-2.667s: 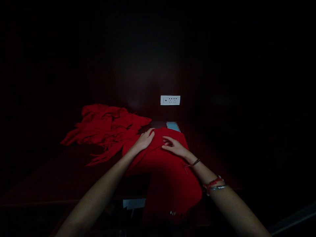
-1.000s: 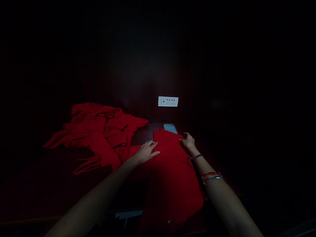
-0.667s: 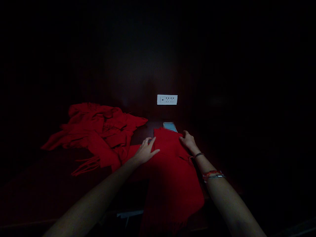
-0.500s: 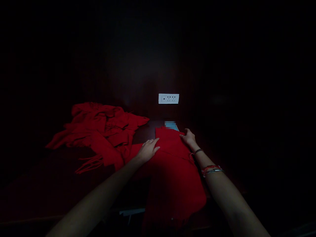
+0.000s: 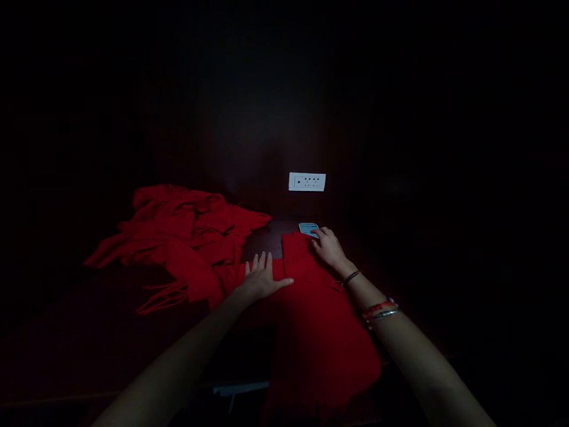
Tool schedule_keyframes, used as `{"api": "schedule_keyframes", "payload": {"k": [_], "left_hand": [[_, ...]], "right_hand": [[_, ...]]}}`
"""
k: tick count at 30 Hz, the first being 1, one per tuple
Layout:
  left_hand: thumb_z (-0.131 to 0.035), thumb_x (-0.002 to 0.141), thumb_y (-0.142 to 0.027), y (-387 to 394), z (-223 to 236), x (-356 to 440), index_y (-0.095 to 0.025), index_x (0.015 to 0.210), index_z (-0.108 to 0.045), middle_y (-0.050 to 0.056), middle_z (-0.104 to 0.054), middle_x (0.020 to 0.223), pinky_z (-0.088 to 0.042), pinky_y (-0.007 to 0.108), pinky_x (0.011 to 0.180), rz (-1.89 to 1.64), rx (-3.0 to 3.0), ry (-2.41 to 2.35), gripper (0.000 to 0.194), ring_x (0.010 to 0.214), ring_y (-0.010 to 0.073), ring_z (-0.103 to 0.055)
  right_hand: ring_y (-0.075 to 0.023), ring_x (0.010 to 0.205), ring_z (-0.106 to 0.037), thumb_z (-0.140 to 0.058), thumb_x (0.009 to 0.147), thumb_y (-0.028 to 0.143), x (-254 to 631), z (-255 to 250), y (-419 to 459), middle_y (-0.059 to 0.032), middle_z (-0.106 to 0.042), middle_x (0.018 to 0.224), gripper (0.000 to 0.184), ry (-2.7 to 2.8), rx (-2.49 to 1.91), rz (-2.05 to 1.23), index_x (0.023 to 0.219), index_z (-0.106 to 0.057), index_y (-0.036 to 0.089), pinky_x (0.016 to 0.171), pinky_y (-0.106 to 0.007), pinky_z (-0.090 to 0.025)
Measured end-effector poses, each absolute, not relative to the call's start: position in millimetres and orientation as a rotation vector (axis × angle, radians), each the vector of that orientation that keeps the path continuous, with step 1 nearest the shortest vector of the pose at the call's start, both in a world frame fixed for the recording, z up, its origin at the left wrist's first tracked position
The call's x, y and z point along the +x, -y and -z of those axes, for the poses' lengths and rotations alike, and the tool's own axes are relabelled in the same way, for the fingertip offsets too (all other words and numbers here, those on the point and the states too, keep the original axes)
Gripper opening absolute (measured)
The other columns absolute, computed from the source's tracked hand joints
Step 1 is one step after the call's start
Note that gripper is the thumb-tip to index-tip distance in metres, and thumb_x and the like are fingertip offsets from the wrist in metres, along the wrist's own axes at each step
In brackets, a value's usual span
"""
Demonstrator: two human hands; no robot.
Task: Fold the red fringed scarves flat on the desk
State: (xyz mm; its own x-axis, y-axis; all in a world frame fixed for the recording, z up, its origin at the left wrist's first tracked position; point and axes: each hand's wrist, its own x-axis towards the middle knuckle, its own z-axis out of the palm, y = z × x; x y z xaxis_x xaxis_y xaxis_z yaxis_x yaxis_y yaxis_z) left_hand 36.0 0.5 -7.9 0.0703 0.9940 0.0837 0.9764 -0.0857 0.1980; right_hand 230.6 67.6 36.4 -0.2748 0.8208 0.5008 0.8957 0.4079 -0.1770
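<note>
A red fringed scarf (image 5: 326,332) lies partly folded on the dark tabletop, its near end hanging over the front edge. My left hand (image 5: 265,279) rests flat on the scarf's left side, fingers spread and thumb pointing right. At the scarf's far right part, my right hand (image 5: 328,244) lies palm down with its fingers stretched forward. Those fingertips reach the lit phone (image 5: 306,228) just behind the cloth; whether they touch it I cannot tell. Neither hand grips anything.
A crumpled heap of red fringed cloth (image 5: 178,228) lies to the left on the dark table (image 5: 262,242). On the dark wall behind is a white socket plate (image 5: 307,181). A pale object (image 5: 242,388) shows below the table's front edge.
My left hand has moved nearer and spread its fingers. My right hand has shifted left from the scarf's right edge, over its far part by the phone. More of the phone's outline shows.
</note>
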Motion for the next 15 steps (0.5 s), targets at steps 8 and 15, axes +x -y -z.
{"api": "schedule_keyframes", "payload": {"k": [8,15], "left_hand": [[-0.014,0.060,-0.075,3,9,37,-0.004,0.128,-0.017,0.016,-0.014,0.133,-0.012,0.048,0.094,-0.215,2.268,-2.101,0.099,0.121,0.0319,-0.007],[-0.010,0.061,-0.075,9,8,41,-0.004,0.128,-0.017,0.015,-0.013,0.134,-0.012,0.047,0.095,-0.162,2.283,-2.167,0.098,0.121,0.0311,-0.006]], "right_hand": [[-0.0189,0.083,-0.055,-0.050,0.073,0.031,165,-43,-125,-0.0122,-0.060,0.092,0.027,2.469,-1.569,-0.106,0.088,-0.060,0.013,0.070,-0.022,-0.038],[-0.0154,0.081,-0.056,-0.048,0.071,0.017,156,-32,-160,-0.0088,-0.062,0.088,0.021,2.311,-1.672,-0.150,0.086,-0.062,0.013,0.066,-0.018,-0.038]]}}
